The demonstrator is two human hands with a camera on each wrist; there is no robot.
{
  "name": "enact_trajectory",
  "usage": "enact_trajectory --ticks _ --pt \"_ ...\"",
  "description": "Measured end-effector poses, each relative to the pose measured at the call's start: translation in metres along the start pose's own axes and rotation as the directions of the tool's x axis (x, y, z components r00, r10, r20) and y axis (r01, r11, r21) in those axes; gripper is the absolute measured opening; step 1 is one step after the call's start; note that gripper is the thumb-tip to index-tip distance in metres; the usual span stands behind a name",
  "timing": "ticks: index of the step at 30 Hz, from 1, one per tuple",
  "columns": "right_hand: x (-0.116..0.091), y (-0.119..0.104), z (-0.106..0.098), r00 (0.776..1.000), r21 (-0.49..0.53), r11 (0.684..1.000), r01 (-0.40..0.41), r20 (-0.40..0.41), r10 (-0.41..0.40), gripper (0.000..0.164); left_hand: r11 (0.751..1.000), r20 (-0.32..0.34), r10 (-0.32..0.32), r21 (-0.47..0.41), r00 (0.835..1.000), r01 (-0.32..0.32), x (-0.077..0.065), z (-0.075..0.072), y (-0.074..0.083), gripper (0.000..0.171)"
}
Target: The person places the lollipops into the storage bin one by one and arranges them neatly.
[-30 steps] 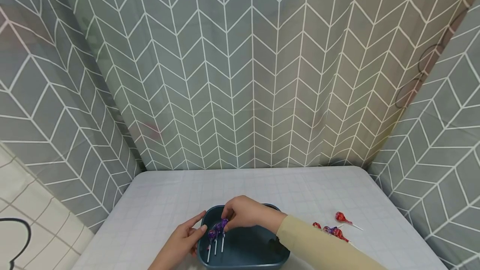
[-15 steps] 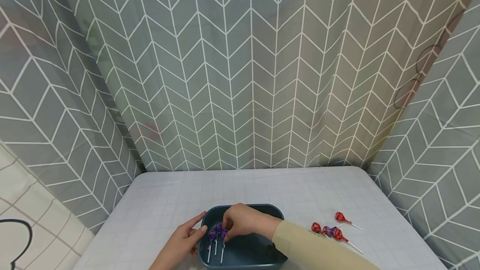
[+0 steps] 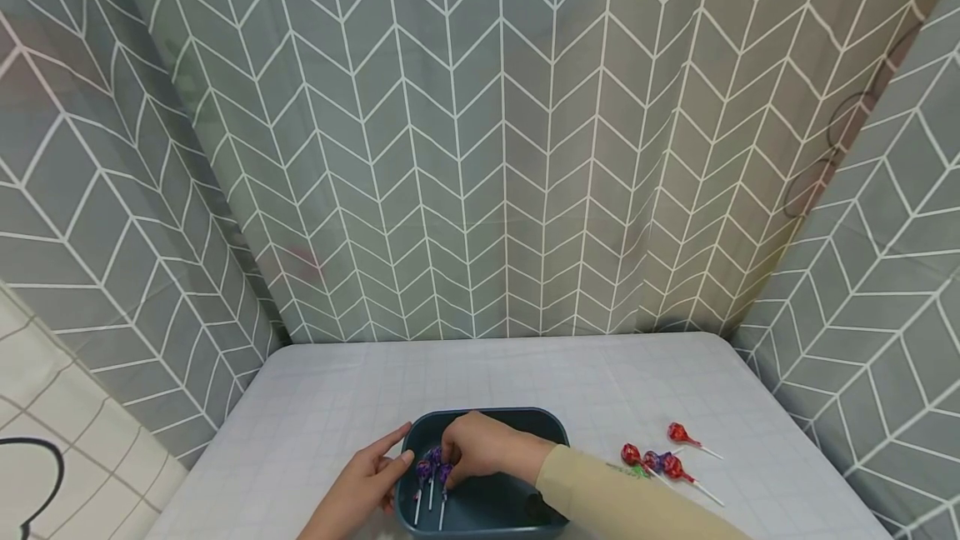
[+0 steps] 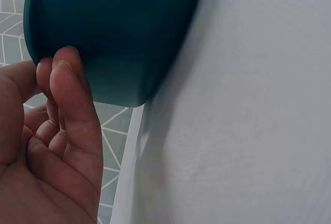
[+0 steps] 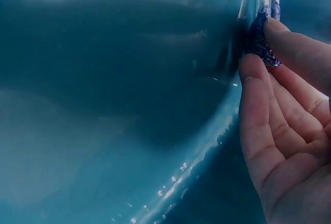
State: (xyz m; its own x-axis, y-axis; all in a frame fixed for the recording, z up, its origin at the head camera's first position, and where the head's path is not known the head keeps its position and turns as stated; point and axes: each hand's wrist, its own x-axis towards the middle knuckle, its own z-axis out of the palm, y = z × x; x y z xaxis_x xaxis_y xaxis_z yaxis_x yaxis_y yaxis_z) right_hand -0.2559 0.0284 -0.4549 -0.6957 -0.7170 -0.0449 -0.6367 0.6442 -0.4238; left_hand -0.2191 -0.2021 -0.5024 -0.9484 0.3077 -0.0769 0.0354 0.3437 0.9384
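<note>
My left hand [image 3: 363,482] grips the left rim of a dark blue-teal plastic basin [image 3: 536,417], thumb at the rim and fingers along the outside; the left wrist view shows the fingertips on the basin wall [image 4: 124,43]. Inside the basin, my right hand [image 3: 480,448] pinches a purple-wrapped lollipop [image 5: 261,35] between thumb and fingers. Its white stick points toward the front of the basin. Two more purple lollipops [image 3: 424,470] lie just left of it, sticks roughly parallel, at the basin's left side.
To the basin's right, a red lollipop [image 3: 678,433] lies on the white-covered table [image 3: 337,373]. Nearer the right sleeve are another red lollipop [image 3: 631,455], a purple one [image 3: 654,462] and a further red one [image 3: 674,467], bunched together. Patterned grey curtains [image 3: 480,148] surround the table.
My right hand has lowered slightly with the purple lollipop, which now sits lower beside the other two. The forearm has shifted left, showing more of the red lollipops. My left hand stays put.
</note>
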Motion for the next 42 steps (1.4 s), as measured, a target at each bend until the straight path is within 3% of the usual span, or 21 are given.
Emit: enact_trajectory --ticks 12,28,35,42 --pt "0.003 -0.001 0.006 1.0 -0.004 1.0 -0.027 -0.009 0.027 0.018 1.0 0.006 -0.003 0.003 1.0 0.003 0.0 -0.001 0.001 0.062" --pt "0.001 0.001 -0.001 1.0 0.02 0.999 -0.03 0.003 0.03 0.022 1.0 0.005 -0.007 0.028 1.0 0.007 0.001 -0.001 0.0 0.062" --pt "0.0 0.001 -0.011 0.999 0.031 0.999 -0.032 -0.005 0.032 0.022 1.0 0.002 -0.008 0.029 1.0 0.008 0.001 -0.001 0.001 0.063" --pt "-0.008 -0.003 -0.029 0.999 0.05 0.998 0.024 -0.03 -0.022 0.026 1.0 0.001 -0.012 0.024 1.0 0.012 0.002 -0.001 0.0 0.063"
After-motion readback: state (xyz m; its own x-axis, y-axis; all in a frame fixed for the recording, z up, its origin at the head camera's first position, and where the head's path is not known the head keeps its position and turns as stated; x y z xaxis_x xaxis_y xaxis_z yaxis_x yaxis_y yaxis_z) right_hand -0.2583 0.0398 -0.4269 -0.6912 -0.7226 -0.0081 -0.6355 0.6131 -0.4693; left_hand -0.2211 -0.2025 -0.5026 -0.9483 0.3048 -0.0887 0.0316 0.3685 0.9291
